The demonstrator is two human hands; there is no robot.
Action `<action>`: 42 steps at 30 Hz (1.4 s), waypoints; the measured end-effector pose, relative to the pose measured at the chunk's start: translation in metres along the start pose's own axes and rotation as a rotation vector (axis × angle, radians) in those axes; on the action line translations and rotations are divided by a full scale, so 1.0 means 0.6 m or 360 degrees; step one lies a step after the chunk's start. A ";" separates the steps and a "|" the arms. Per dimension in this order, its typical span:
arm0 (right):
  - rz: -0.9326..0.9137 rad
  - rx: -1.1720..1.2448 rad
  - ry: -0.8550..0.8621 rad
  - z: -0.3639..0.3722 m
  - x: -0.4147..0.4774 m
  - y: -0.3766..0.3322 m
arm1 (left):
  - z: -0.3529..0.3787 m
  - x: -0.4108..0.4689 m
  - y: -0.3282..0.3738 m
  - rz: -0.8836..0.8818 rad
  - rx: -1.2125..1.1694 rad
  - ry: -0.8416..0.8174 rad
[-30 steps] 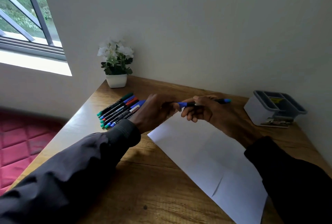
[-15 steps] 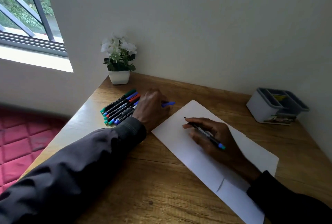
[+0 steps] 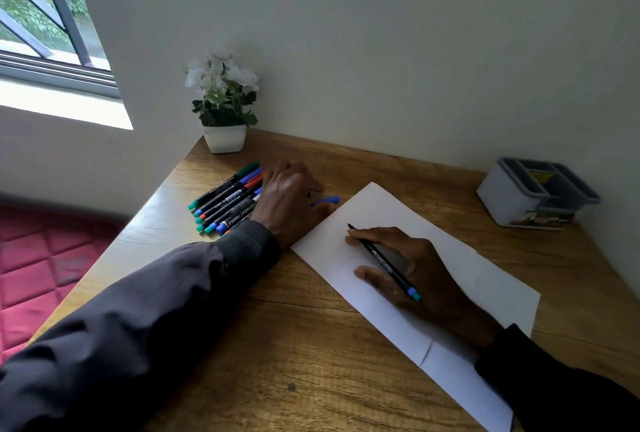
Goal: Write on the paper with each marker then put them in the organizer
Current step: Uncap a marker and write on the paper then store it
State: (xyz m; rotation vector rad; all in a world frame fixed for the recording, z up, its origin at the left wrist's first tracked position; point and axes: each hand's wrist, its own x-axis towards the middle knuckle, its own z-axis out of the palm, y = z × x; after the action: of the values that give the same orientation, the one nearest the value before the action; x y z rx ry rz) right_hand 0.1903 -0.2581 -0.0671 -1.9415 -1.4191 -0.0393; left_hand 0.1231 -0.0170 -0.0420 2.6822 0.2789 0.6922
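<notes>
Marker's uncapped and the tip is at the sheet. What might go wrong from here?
1. The blue cap lies loose on the desk by the left hand; a nudge could roll it away.
2. The paper is pinned only by the right hand holding the marker, so it may slide while writing.
3. The left sleeve lies against the row of markers and could scatter them.

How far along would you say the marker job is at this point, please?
Early. Done: one marker is uncapped, its blue cap lying by the left hand. In hand: the right hand holds that marker with its tip at the paper, which shows no writing yet. Left: the other markers wait in a row, and no marker shows in the organizer.
</notes>
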 end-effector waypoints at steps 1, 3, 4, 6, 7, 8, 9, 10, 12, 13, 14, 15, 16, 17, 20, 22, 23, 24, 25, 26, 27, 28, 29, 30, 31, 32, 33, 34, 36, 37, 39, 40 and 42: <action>-0.0001 -0.0006 -0.0001 -0.002 -0.001 0.000 | -0.005 -0.001 0.001 -0.0010 -0.0037 -0.0029; 0.0003 0.0000 0.0002 -0.006 -0.003 0.001 | -0.015 -0.001 0.002 -0.0020 -0.0119 -0.0092; 0.0006 0.0000 0.0002 -0.007 -0.004 0.002 | -0.018 -0.001 0.003 -0.0024 -0.0145 -0.0119; 0.0016 -0.0013 -0.0007 -0.010 -0.007 0.004 | -0.021 -0.001 0.003 -0.0024 -0.0153 -0.0170; 0.0016 -0.0023 -0.0010 -0.012 -0.009 0.004 | -0.021 -0.002 0.003 -0.0015 -0.0143 -0.0189; 0.0016 -0.0025 -0.0012 -0.013 -0.010 0.004 | -0.022 -0.003 0.003 0.0007 -0.0130 -0.0197; 0.0019 -0.0024 -0.0015 -0.015 -0.011 0.003 | -0.022 -0.005 0.004 0.0035 -0.0126 -0.0204; 0.0023 -0.0017 -0.0015 -0.016 -0.011 0.004 | -0.022 -0.007 0.005 0.0066 -0.0136 -0.0210; 0.0029 -0.0003 -0.0019 -0.020 -0.013 0.003 | -0.023 -0.013 0.009 0.0119 -0.0170 -0.0251; 0.0033 0.0000 -0.0022 -0.022 -0.014 0.002 | -0.025 -0.017 0.013 0.0135 -0.0181 -0.0285; 0.0038 0.0000 -0.0019 -0.023 -0.016 0.003 | -0.027 -0.022 0.015 0.0149 -0.0186 -0.0325; 0.0045 -0.0001 -0.0023 -0.025 -0.018 0.003 | -0.029 -0.028 0.016 0.0174 -0.0184 -0.0352; 0.0051 0.0000 -0.0028 -0.026 -0.020 0.004 | -0.032 -0.035 0.016 0.0207 -0.0186 -0.0368; 0.0054 -0.0003 -0.0038 -0.028 -0.021 0.004 | -0.035 -0.042 0.016 0.0244 -0.0198 -0.0380; 0.0040 -0.0017 -0.0046 -0.031 -0.023 0.007 | -0.044 -0.061 0.018 0.0292 -0.0261 -0.0465; 0.0031 -0.0027 -0.0044 -0.031 -0.023 0.006 | -0.044 -0.069 0.017 0.0287 -0.0272 -0.0541; 0.0027 -0.0031 -0.0042 -0.031 -0.023 0.004 | -0.046 -0.070 0.017 0.0293 -0.0282 -0.0572; 0.0023 -0.0027 -0.0040 -0.031 -0.024 0.003 | -0.047 -0.072 0.016 0.0288 -0.0317 -0.0600; 0.0024 -0.0015 -0.0041 -0.031 -0.026 0.000 | -0.048 -0.073 0.015 0.0263 -0.0378 -0.0620; 0.0028 -0.0001 -0.0040 -0.031 -0.028 -0.001 | -0.049 -0.074 0.014 0.0239 -0.0440 -0.0641; 0.0035 0.0012 -0.0042 -0.032 -0.030 -0.003 | -0.049 -0.075 0.014 0.0247 -0.0468 -0.0655; 0.0040 0.0019 -0.0040 -0.033 -0.031 -0.004 | -0.050 -0.075 0.014 0.0280 -0.0449 -0.0662; 0.0043 0.0018 -0.0043 -0.034 -0.032 -0.006 | -0.052 -0.076 0.015 0.0314 -0.0424 -0.0671; 0.0043 0.0015 -0.0049 -0.034 -0.032 -0.005 | -0.053 -0.076 0.014 0.0335 -0.0410 -0.0680; 0.0046 0.0011 -0.0057 -0.035 -0.031 -0.005 | -0.054 -0.075 0.014 0.0346 -0.0408 -0.0687; 0.0049 0.0017 -0.0061 -0.036 -0.031 -0.005 | -0.056 -0.074 0.013 0.0354 -0.0405 -0.0691; 0.0052 0.0021 -0.0064 -0.039 -0.030 -0.005 | -0.056 -0.074 0.011 0.0365 -0.0402 -0.0687; 0.0048 0.0015 -0.0055 -0.041 -0.027 -0.008 | -0.055 -0.073 0.010 0.0376 -0.0392 -0.0683; 0.0047 0.0017 0.0018 -0.042 -0.017 -0.016 | -0.055 -0.073 0.008 0.0395 -0.0374 -0.0687; 0.0084 0.0072 0.0091 -0.041 -0.008 -0.025 | -0.054 -0.072 0.008 0.0386 -0.0371 -0.0692; 0.0239 0.0393 0.0229 -0.032 0.012 -0.043 | -0.053 -0.072 0.010 0.0377 -0.0367 -0.0707; 0.0356 0.0658 0.0261 -0.025 0.021 -0.051 | -0.053 -0.072 0.010 0.0386 -0.0366 -0.0707; 0.0570 0.1084 0.0314 -0.008 0.029 -0.061 | -0.055 -0.072 0.007 0.0410 -0.0349 -0.0716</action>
State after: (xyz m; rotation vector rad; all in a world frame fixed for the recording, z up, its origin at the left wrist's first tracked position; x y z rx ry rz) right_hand 0.1679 -0.2416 -0.0372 -1.5289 -0.7920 0.3629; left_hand 0.0697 -0.0233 -0.0319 2.5901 -0.2479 0.1561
